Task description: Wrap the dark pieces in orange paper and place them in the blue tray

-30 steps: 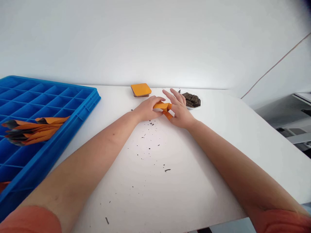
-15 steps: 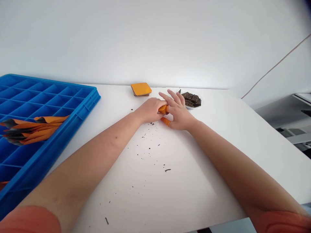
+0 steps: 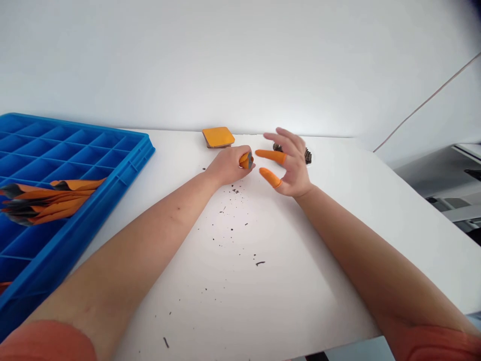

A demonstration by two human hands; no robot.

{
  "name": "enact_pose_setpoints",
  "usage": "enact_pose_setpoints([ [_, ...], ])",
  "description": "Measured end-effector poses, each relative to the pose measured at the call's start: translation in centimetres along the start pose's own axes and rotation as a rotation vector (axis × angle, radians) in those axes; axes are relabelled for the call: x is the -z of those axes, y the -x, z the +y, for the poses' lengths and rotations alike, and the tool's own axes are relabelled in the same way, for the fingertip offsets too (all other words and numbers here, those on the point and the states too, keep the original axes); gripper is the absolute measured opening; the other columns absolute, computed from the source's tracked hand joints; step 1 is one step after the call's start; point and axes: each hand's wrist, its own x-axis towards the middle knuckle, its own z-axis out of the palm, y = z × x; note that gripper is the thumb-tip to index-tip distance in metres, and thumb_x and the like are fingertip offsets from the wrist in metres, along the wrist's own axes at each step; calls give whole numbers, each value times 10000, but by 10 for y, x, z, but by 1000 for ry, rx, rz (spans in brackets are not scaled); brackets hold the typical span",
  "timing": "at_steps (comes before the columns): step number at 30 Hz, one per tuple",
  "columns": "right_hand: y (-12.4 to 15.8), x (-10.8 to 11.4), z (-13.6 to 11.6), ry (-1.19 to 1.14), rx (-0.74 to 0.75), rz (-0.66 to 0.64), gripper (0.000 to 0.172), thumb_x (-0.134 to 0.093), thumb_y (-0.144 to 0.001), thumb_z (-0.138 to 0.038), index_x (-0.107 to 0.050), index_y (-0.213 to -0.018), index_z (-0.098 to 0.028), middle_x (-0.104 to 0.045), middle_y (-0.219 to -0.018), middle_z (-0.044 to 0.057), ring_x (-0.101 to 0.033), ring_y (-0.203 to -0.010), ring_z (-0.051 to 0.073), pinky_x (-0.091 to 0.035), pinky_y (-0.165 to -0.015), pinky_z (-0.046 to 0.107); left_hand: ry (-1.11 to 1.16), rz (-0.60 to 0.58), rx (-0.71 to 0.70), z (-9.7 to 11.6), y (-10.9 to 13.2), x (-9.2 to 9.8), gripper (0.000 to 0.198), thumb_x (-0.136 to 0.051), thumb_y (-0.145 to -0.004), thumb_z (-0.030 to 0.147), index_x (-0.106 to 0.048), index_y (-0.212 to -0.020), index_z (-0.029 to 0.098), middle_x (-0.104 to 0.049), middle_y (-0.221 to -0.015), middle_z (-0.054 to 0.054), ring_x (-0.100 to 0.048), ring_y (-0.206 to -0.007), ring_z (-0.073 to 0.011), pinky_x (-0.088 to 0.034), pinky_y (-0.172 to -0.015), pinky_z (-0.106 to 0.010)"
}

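My left hand (image 3: 229, 165) is closed round a small orange pouch or folded sheet (image 3: 245, 160), its dark grey inside showing at the end that faces right. Most of this piece is hidden by the fingers. To its right, my right hand (image 3: 293, 168) is held open, fingers spread and apart from the orange piece. Orange finger covers sit on its thumb and index finger. Behind that hand lies a heap of dark brown flat strips (image 3: 308, 156), mostly hidden by it. A stack of orange square sheets (image 3: 218, 136) lies just beyond my left hand.
On the left stands a blue compartment tray (image 3: 130, 158); several orange pieces with dark grey insides (image 3: 56, 200) lie in it. Dark crumbs and slivers (image 3: 260, 263) are scattered over the white table (image 3: 278, 301). A white wall (image 3: 240, 65) rises behind the table.
My right hand has moved right and away from my left hand, its fingers now apart from the orange piece. It covers more of the dark strips. My left hand still holds the piece.
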Motion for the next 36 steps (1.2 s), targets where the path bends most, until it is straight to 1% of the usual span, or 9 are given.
enact_pose_setpoints([
  [3,1,5,12,151,-181,72,448,-499,-939,-545,-682,-1299,-349,-540,-1547,23,-306,-1564,388,-230,-1243,645,10,34,17,-5,0,0,231,-684,-819,277,-466,-763,224,-485,-642,39,-425,-605,-128,-330,-588,-302],
  [7,3,9,45,229,-440,129,425,-452,-978,-515,-675,-1301,-350,-531,-1553,48,-315,-1552,368,-203,-1249,628,31,45,21,-7,1,-1,238,-676,-819,264,-451,-749,225,-449,-605,52,-391,-587,-121,-319,-594,-301],
  [9,5,10,64,201,-567,75,397,-509,-945,-486,-688,-1261,-324,-542,-1546,57,-310,-1552,370,-172,-1254,656,39,41,22,-6,1,-1,225,-667,-817,255,-456,-743,224,-452,-597,50,-396,-593,-124,-322,-595,-303],
  [12,7,13,86,195,-682,-92,420,-576,-884,-519,-699,-1225,-307,-582,-1504,76,-330,-1535,397,-153,-1227,726,44,28,38,-5,1,-1,194,-665,-813,261,-486,-750,224,-465,-592,48,-408,-596,-129,-324,-592,-307],
  [15,5,18,93,161,-711,-210,343,-599,-850,-532,-759,-1055,-309,-653,-1412,63,-387,-1494,391,-162,-1222,730,50,-8,67,-4,2,0,177,-673,-803,268,-509,-754,221,-500,-599,47,-424,-588,-126,-336,-595,-310],
  [18,2,25,91,122,-710,-251,309,-604,-836,-524,-780,-960,-302,-683,-1358,60,-414,-1463,379,-236,-1215,682,69,-48,69,-3,3,0,177,-680,-790,267,-515,-750,217,-562,-632,38,-465,-603,-125,-367,-617,-311],
  [24,-1,38,86,108,-618,-318,294,-623,-837,-534,-787,-968,-328,-662,-1400,43,-415,-1461,377,-194,-1238,672,7,-27,52,-5,2,0,179,-681,-798,287,-516,-771,224,-504,-616,43,-448,-605,-133,-351,-618,-312],
  [31,-3,43,73,37,-639,-319,293,-658,-832,-489,-789,-1045,-337,-668,-1399,14,-438,-1422,416,-340,-1185,654,-16,-4,34,-4,0,0,193,-676,-803,273,-492,-768,228,-480,-626,37,-428,-628,-141,-346,-622,-314],
  [36,-6,44,68,35,-635,-363,241,-636,-840,-417,-799,-995,-329,-678,-1374,-21,-424,-1428,401,-361,-1184,603,-1,-10,27,-2,1,0,198,-672,-809,253,-482,-761,224,-483,-617,43,-412,-611,-131,-343,-625,-314],
])
